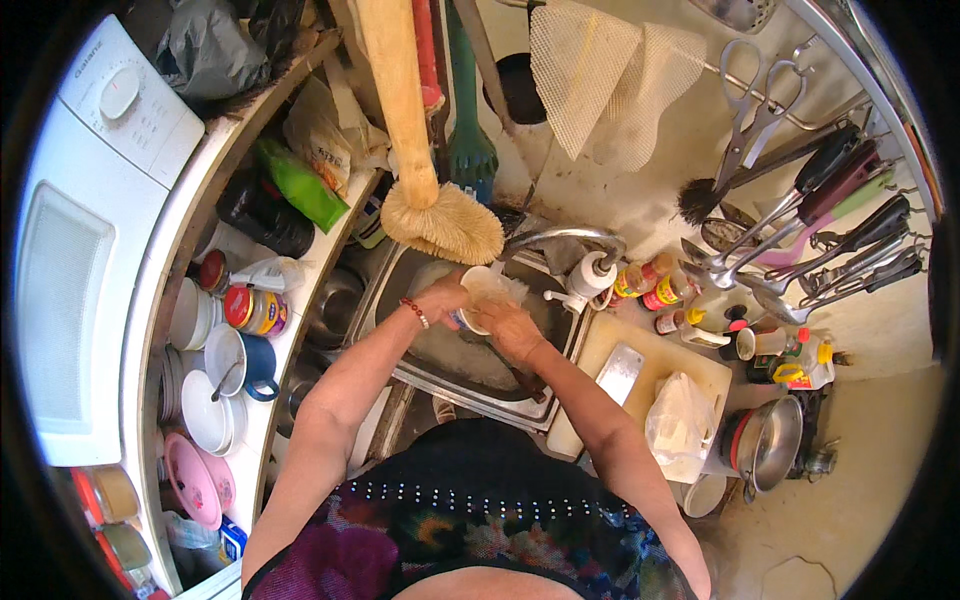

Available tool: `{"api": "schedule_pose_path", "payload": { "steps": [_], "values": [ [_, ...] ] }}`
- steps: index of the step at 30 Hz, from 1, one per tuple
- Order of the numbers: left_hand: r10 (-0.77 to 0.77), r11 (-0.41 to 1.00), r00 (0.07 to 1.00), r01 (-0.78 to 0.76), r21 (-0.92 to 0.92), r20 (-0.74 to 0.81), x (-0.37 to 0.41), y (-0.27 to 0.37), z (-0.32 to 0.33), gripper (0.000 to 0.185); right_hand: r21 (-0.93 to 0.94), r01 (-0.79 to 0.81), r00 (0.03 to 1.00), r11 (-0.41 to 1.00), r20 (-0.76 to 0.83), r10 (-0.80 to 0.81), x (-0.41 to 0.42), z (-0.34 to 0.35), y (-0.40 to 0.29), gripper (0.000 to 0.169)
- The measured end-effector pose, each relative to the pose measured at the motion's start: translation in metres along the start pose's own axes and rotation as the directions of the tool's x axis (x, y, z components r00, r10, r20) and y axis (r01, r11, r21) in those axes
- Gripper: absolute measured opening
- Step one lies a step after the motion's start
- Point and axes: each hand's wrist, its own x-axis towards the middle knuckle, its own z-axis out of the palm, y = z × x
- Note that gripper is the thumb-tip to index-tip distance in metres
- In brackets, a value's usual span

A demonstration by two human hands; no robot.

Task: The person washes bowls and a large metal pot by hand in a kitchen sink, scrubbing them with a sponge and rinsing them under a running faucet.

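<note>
My left hand (444,294) grips a small white bowl (474,279) with blue on its outside, tilted over the sink under the curved faucet (559,234). The fingers of my right hand (510,330) reach into the bowl's mouth. Pale translucent stuff shows around those fingers; whether it is a cloth or running water I cannot tell. Below both hands lies the metal sink (420,375), with cloudy water in a large dark pan or basin (450,352). A dark handle (529,384) sticks out by my right wrist.
A wooden-handled brush (442,221) hangs close beyond my hands. To the right, a cutting board (592,352) bears a cleaver (621,375) and a plastic bag (679,420). Ladles (720,274) and scissors (739,135) hang on the wall. Shelves at left hold bowls (214,412) and jars (255,309).
</note>
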Motion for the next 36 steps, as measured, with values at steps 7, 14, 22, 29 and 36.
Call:
{"api": "schedule_pose_path", "payload": {
  "steps": [7, 14, 22, 29, 36],
  "values": [
    [0.016, 1.0, 0.995, -0.018, -0.015, -0.103, -0.008, 0.013, 0.009, 0.051, 0.275, -0.332, 0.942, 0.902, 0.042, 0.334, 0.001, 0.001, -0.002, 0.028],
    [0.096, 0.943, 0.982, -0.142, -0.301, -0.161, -0.013, 0.005, 0.01, 0.057, 0.669, -0.494, 0.816, 0.555, 0.138, 0.561, 0.001, 0.002, 0.006, 0.019],
    [0.245, 0.398, 0.965, -0.017, -0.917, 0.089, -0.003, -0.049, 0.01, 0.05, 0.866, 0.175, 0.651, -0.469, 0.256, 0.715, -0.001, 0.011, 0.021, 0.04],
    [0.476, 0.463, 0.88, -0.246, -0.852, 0.004, -0.022, -0.05, 0.007, 0.033, 0.682, -0.667, 0.422, 0.299, 0.014, 0.907, 0.001, -0.02, 0.011, 0.036],
    [0.495, 0.657, 0.869, -0.358, -0.663, 0.022, -0.033, -0.045, 0.024, 0.023, -0.429, -0.167, 0.906, 0.888, -0.422, -0.034, 0.03, -0.038, -0.051, 0.027]
  ]
}}
